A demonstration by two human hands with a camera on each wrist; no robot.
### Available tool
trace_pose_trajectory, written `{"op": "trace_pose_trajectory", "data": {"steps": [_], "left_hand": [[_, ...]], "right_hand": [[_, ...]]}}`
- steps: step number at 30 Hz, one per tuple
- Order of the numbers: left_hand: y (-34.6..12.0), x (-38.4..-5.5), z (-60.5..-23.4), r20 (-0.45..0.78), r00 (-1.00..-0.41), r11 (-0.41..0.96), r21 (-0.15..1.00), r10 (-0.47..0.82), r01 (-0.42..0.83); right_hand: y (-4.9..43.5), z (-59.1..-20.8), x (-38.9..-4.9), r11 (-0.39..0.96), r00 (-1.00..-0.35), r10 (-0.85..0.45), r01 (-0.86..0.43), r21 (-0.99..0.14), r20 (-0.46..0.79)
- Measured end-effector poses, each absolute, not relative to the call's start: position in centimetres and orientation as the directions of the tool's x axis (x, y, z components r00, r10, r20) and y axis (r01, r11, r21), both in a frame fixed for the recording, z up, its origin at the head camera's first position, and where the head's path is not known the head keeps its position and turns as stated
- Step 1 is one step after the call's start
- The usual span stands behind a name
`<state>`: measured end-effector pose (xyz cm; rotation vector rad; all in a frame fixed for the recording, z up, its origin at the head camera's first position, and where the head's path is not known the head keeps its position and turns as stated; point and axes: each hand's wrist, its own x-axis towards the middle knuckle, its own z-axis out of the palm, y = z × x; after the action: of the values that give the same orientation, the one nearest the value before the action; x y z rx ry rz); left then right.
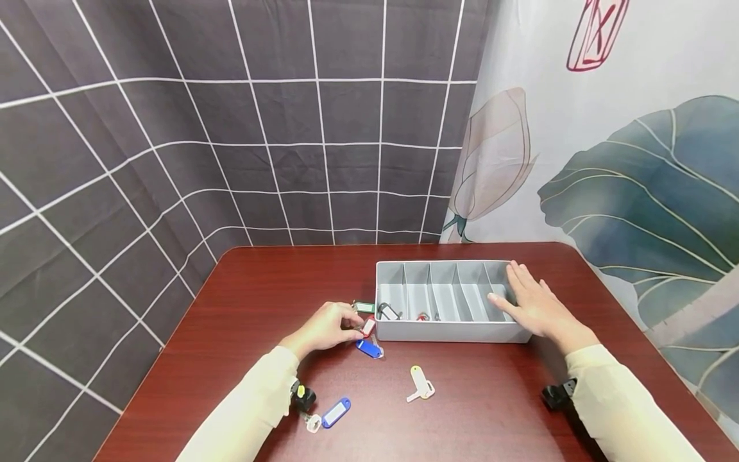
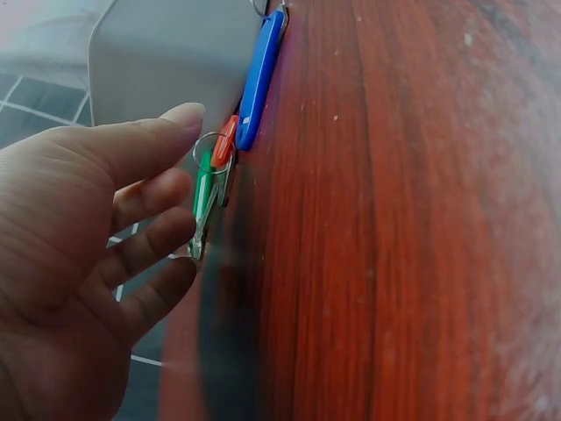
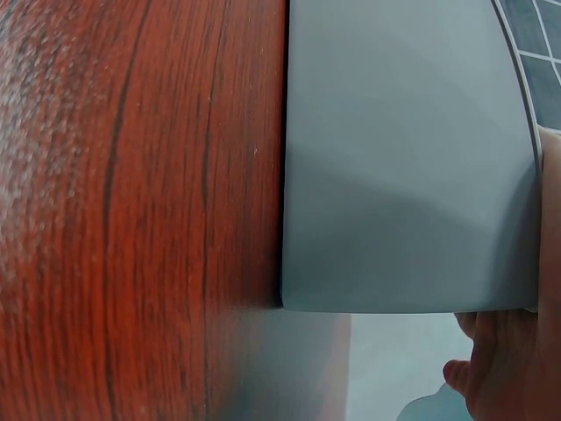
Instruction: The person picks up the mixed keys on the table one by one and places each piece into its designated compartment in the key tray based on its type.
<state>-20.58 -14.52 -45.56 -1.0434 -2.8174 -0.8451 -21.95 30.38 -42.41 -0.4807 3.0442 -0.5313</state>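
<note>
Head view: both hands (image 1: 328, 326) (image 1: 537, 309) loose, left beside red tag (image 1: 368, 327) (blue tag (image 1: 368, 348), green tag (image 1: 365, 307), grey tray (image 1: 453, 331) alongside)

The left arm (image 1: 242, 401), pale-sleeved, reaches forward and rightward; the right arm (image 1: 626, 404) slants forward and leftward. The left hand's (image 1: 329, 326) fingers (image 2: 162, 232) bend softly, its thumb (image 2: 149, 140) apart from them (the wrist view shows the gap). The right hand (image 1: 537, 309) has straight fingers, its thumb spread sideways.
</note>
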Motion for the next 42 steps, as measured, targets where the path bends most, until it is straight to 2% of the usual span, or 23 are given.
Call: {"op": "trace_pose_trajectory", "data": {"steps": [10,27,36,42], "left_hand": [[-14.2,-20.7,-46.0,0.233,-0.753,0.621,0.445,0.615,0.645],[-14.4,-20.6,-46.5,0.249,-0.765,0.632,0.443,0.594,0.636],[-16.1,-20.3,-46.4,0.245,-0.799,0.676,0.431,0.55,0.598],[-17.5,-19.7,-46.4,0.268,-0.797,0.674,0.429,0.541,0.601]], "right_hand": [[30.4,-42.5,-22.0,0.892,-0.951,-0.305,-0.303,-0.334,0.046],[30.4,-42.6,-21.9,0.894,-0.951,-0.304,-0.304,-0.329,0.054],[30.5,-42.7,-22.1,0.895,-0.951,-0.305,-0.305,-0.326,0.053],[30.6,-42.7,-22.1,0.896,-0.951,-0.304,-0.304,-0.323,0.051]]}}
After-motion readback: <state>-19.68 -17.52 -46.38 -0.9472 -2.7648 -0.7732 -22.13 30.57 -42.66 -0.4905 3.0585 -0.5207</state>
